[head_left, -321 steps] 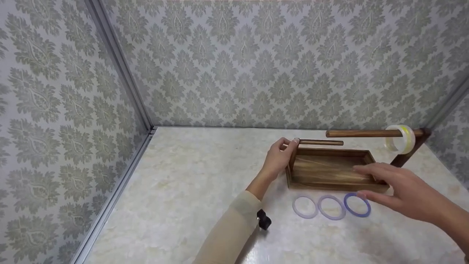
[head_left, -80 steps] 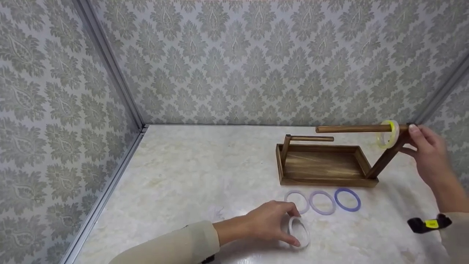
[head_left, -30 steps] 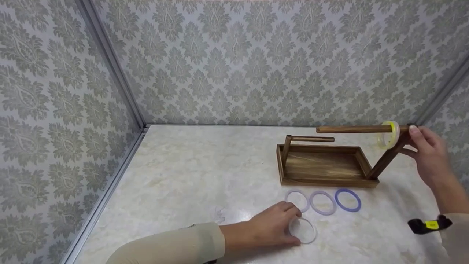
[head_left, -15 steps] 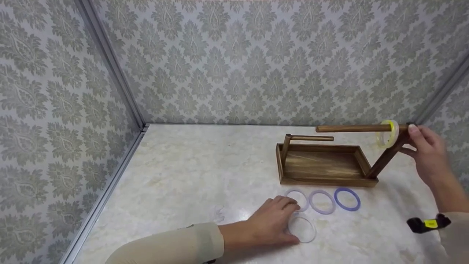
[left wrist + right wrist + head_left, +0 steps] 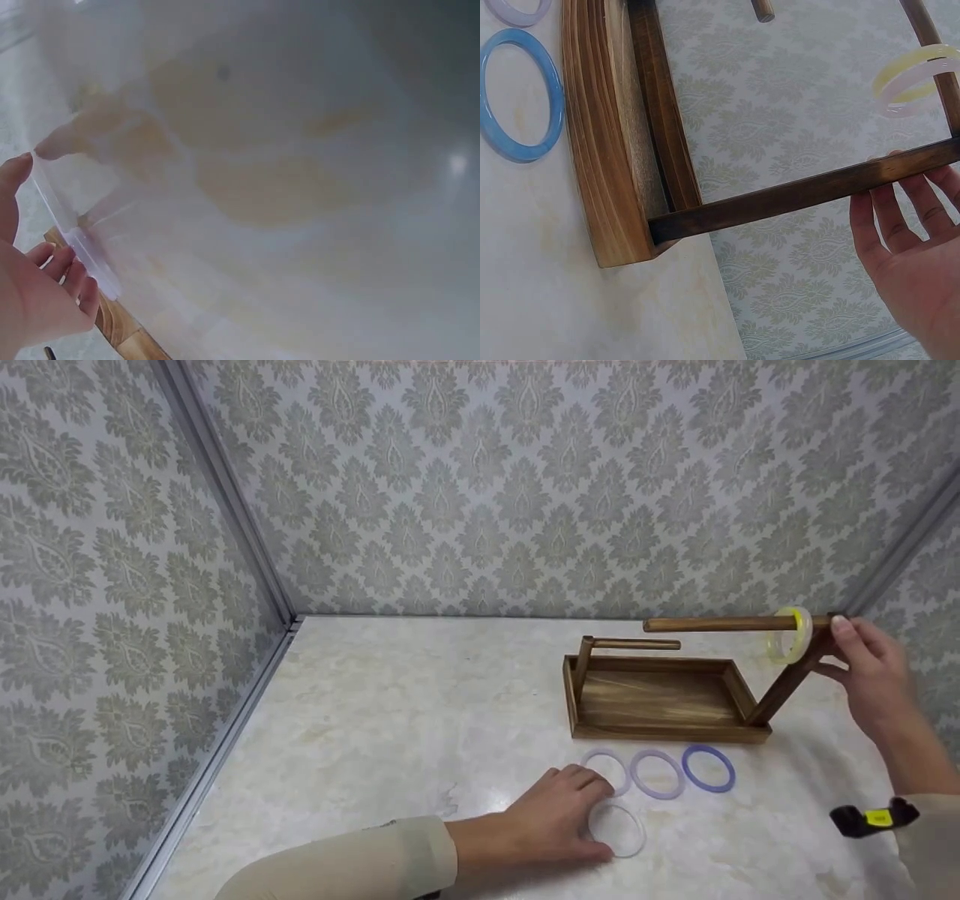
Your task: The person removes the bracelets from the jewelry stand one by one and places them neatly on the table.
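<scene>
Left hand [image 5: 555,819] pinches clear ring [image 5: 643,835], now flat, tilted before, so likely placed; right hand [image 5: 876,667] grips post [image 5: 784,690], yellow ring [image 5: 799,620] beside its fingers.

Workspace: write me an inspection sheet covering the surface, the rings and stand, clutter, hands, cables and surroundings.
Surface: tabletop pale and marbled, with some glare.
Job's things: wooden stand on the tabletop; yellow ring and pale ring hang on its longer rod; two lavender rings, blue ring and clear ring in front.
Clutter: nothing seen.
Hands: left hand holds the clear ring between thumb and fingers; right hand grips the stand's slanted post.
Cables: nothing seen.
Surroundings: patterned wall panels, grey metal frame.
</scene>
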`<action>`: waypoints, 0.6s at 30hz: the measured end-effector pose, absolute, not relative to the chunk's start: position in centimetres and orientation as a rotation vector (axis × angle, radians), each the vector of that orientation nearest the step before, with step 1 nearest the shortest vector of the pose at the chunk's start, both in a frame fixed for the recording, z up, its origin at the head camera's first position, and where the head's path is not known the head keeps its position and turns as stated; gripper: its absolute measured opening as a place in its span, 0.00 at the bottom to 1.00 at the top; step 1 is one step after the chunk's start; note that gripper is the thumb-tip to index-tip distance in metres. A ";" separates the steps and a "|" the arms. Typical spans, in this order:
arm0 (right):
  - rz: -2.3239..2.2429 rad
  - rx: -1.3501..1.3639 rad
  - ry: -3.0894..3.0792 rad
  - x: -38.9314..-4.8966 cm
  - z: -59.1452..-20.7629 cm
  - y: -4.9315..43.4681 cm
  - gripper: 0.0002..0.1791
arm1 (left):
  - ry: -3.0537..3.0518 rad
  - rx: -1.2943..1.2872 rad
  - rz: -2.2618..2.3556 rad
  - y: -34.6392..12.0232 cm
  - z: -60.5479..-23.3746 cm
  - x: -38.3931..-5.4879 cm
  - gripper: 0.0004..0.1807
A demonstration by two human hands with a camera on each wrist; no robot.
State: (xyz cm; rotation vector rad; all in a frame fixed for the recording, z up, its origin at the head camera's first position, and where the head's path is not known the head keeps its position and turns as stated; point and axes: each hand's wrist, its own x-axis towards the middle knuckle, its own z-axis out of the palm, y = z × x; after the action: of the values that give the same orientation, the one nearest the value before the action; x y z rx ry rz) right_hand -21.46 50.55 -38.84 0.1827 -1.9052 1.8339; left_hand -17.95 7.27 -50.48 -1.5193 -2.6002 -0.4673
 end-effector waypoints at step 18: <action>1.798 0.127 -2.002 -21.2 -38.5 50.4 0.17 | -2.541 -1.464 -0.740 10.4 -41.0 -18.7 0.41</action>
State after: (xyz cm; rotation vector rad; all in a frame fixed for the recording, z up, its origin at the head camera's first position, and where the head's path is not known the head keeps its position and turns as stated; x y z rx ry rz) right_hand -21.16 50.41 -38.49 0.1265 -2.0015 1.7981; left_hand -18.74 10.39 -41.00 -1.4636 -2.5415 -0.7398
